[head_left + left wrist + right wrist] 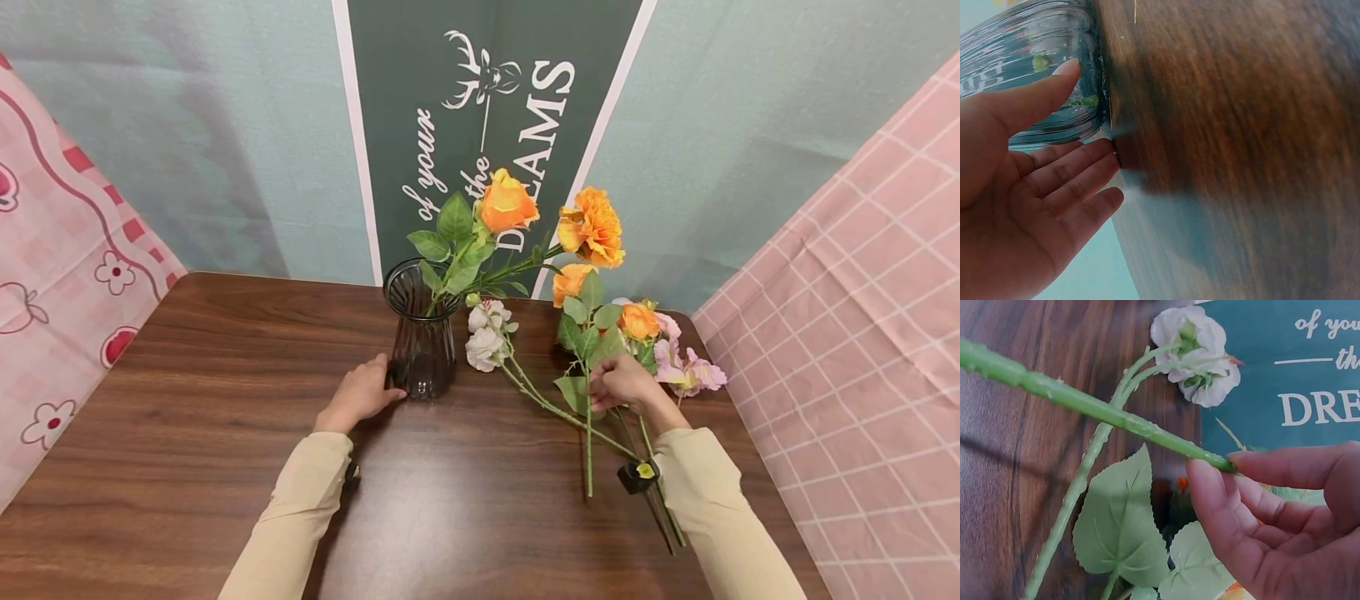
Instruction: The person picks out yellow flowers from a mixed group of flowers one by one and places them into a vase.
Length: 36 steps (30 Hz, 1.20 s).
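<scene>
A dark ribbed glass vase [422, 354] stands on the table, holding an orange rose [507, 202] and a ruffled orange flower [592, 227]. My left hand [363, 390] is at the vase's lower left side; in the left wrist view its fingers are nearly straight and the thumb lies along the glass. Between thumb and fingertips, my right hand [624, 383] pinches a green flower stem [1094, 407]. That stem carries broad leaves, with an orange bloom [572, 284] at its top in the head view. White flowers [487, 337] lie beside the vase, their stem crossing behind the pinched one.
More flowers lie at the table's right: an orange one [640, 320] and pink ones [688, 370], their stems running under my right forearm. A printed cloth [495, 125] hangs behind the wooden table [225, 467], and a pink checked cloth [862, 350] borders the right.
</scene>
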Each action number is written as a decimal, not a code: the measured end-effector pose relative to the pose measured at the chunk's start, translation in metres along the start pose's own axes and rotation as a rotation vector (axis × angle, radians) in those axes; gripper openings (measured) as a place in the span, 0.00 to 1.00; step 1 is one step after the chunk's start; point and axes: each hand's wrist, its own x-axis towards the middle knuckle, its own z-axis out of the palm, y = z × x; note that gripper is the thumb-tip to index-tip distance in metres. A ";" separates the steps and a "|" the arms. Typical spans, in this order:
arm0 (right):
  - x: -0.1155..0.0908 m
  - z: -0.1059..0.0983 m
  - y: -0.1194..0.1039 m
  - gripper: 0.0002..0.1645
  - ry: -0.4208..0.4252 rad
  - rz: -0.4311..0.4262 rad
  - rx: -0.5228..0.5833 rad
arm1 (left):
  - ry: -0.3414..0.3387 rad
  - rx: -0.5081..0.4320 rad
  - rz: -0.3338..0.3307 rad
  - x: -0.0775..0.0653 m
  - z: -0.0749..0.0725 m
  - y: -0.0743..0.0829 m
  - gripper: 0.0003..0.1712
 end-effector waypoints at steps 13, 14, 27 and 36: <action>-0.009 0.006 -0.004 0.06 0.046 0.018 0.155 | -0.006 -0.012 -0.005 -0.001 0.000 0.000 0.28; -0.009 0.006 -0.004 0.05 0.053 0.018 0.167 | -0.005 -0.012 -0.003 -0.001 0.000 0.000 0.28; -0.011 0.006 -0.006 0.04 0.107 0.000 0.244 | -0.021 -0.014 -0.005 0.000 -0.001 0.000 0.33; -0.009 0.008 -0.004 0.02 0.101 -0.009 0.347 | -0.023 -0.013 -0.001 -0.001 -0.001 0.000 0.32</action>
